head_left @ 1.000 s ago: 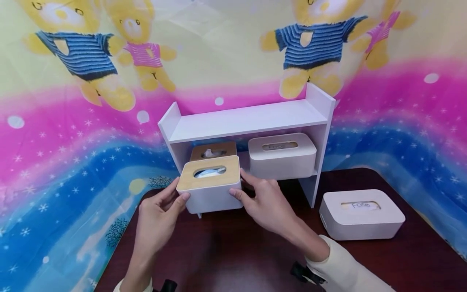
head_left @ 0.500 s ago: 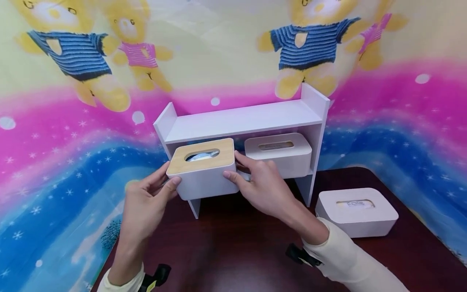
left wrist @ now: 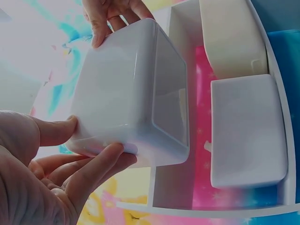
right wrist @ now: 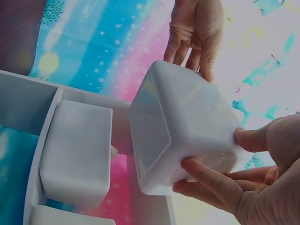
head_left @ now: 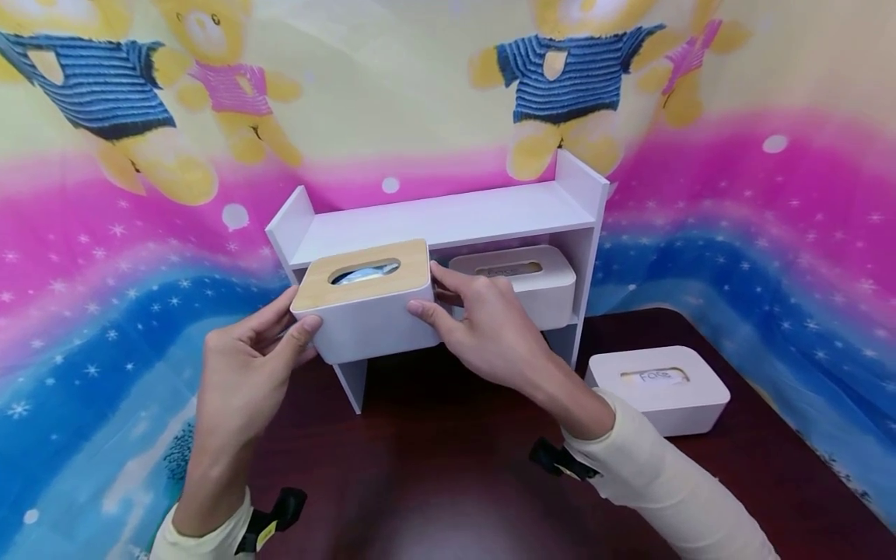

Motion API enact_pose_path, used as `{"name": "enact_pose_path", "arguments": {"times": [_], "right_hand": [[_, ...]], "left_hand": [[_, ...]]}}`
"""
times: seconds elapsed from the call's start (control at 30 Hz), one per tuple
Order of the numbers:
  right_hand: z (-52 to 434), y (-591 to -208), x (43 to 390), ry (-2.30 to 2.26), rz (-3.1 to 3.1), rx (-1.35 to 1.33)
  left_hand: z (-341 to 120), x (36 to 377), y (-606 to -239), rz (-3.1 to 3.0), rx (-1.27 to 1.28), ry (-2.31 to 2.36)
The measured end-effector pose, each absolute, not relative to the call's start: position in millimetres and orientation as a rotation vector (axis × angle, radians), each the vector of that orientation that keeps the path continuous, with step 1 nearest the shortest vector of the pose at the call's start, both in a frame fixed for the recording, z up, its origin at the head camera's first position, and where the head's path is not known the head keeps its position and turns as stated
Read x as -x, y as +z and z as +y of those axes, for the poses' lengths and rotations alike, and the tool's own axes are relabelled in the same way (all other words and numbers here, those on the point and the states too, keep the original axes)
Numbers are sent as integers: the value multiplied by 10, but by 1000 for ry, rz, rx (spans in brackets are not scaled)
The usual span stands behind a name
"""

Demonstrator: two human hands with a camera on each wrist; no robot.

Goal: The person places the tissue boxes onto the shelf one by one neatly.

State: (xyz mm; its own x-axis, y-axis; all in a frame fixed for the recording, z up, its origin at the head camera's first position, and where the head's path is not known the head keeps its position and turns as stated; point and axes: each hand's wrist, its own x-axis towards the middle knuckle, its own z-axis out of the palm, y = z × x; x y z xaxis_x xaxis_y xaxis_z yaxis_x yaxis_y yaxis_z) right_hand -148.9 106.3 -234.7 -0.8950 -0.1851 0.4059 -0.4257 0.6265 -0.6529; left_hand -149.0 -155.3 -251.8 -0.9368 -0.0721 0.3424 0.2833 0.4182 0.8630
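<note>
Both hands hold a white tissue box (head_left: 371, 323) with a light wooden lid in front of the shelf unit, raised off the desk. My left hand (head_left: 238, 369) grips its left end, thumb at the front corner. My right hand (head_left: 500, 330) grips the right end, thumb on the front face and fingers round the side. Tissue shows in the lid's oval slot. In the left wrist view the box's flat, recessed underside (left wrist: 169, 103) shows. Behind it, a second white tissue box (left wrist: 246, 131) sits on the shelf, hidden in the head view.
The white two-tier shelf unit (head_left: 448, 218) stands at the desk's back. A cream tissue box (head_left: 553, 299) occupies its lower shelf on the right, partly behind my right hand. Another cream tissue box (head_left: 689, 408), with "Face" in its slot, rests on the dark desk (head_left: 434, 482).
Both hands have lifted the wooden-lidded tissue box, which now covers the box behind it in the head view. The head view has shifted slightly to the right.
</note>
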Motion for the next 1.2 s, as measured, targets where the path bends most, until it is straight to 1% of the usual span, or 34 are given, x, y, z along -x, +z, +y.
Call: {"name": "enact_pose_path", "arguments": {"times": [0.2, 0.43, 0.67, 0.97, 1.2], "right_hand": [[1035, -2227, 1507, 1120, -2530, -509], [1044, -2044, 1560, 1103, -2519, -482], [990, -1928, 1711, 1123, -2501, -454], [900, -1827, 1857, 1111, -2481, -418], [882, -1762, 2081, 1188, -2434, -392]], "left_hand": [[-1573, 1501, -2401, -2331, 198, -1508], [-1567, 1573, -2215, -2286, 274, -1494], [-1581, 1705, -2056, -2266, 230, -1547], [-1604, 1840, -1944, -2203, 198, -1611], [-1581, 2053, -1869, -2174, 171, -1668]]}}
